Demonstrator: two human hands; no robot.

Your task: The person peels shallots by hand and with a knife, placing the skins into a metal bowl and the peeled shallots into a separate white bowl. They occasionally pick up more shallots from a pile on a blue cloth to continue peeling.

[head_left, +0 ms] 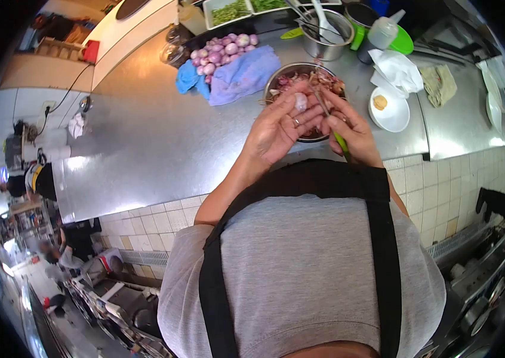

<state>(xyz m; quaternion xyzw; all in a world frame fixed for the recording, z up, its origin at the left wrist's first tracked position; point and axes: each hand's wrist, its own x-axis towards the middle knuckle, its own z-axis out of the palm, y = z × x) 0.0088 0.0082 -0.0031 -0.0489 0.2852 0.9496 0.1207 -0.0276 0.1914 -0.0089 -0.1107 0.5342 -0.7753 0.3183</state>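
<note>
Above a metal bowl point(269, 83) filled with reddish-purple onion skins point(330, 80), my left hand point(273, 130) is turned palm up. A small pale peeled onion point(301, 102) rests against its fingers. My right hand point(357, 132) is wrapped round the green handle of a small knife point(341, 142). The knife's blade points away from me, beside the left fingers. Past the bowl to the left lies a heap of small purple onions point(219, 52), next to a lavender cloth point(245, 74).
A white bowl point(397, 116) with something tan in it stands to the right, near white crumpled cloth point(397, 71). Behind are a metal pot of utensils point(328, 49), a squeeze bottle point(382, 33) and trays of chopped greens point(228, 12). A blue cloth point(190, 79) lies left.
</note>
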